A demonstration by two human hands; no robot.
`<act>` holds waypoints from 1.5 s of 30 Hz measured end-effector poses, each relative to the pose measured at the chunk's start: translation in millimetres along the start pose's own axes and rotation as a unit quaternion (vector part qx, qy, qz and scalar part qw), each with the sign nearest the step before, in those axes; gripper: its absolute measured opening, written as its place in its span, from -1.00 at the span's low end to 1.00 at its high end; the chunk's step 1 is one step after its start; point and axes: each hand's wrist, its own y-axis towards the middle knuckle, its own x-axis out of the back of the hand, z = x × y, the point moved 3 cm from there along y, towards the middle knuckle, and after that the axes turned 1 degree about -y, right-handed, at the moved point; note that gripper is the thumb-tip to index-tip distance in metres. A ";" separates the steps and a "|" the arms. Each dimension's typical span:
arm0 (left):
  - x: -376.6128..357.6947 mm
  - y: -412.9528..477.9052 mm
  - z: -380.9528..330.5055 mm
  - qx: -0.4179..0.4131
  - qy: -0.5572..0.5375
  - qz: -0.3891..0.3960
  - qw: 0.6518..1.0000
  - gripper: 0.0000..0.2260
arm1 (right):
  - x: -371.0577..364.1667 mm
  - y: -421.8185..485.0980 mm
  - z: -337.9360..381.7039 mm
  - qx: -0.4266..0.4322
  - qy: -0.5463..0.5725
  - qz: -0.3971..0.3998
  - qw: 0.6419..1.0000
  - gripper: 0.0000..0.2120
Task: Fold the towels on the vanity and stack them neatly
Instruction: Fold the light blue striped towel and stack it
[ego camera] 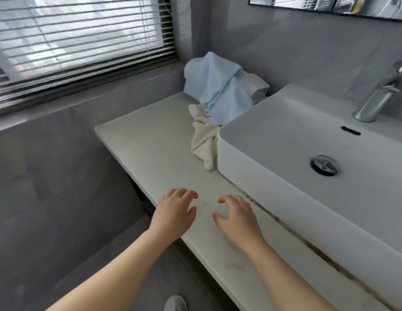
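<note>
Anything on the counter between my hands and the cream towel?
No: the head view shows only bare vanity top between the left hand, right hand and the cream towel beside the sink.

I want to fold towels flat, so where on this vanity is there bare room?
The widest bare patch of vanity top runs from its left edge to the cream towel and basin, ahead of the left hand and right hand. The back corner is crowded: blue towel heaped over a white towel.

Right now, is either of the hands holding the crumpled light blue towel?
No, the left hand and right hand are both empty, well short of the crumpled light blue towel.
</note>
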 end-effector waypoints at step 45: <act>37.8 268.9 163.6 -0.021 -0.126 0.057 0.990 -0.69 | -2.1 285.4 75.2 -0.132 0.033 -0.134 0.982 -0.76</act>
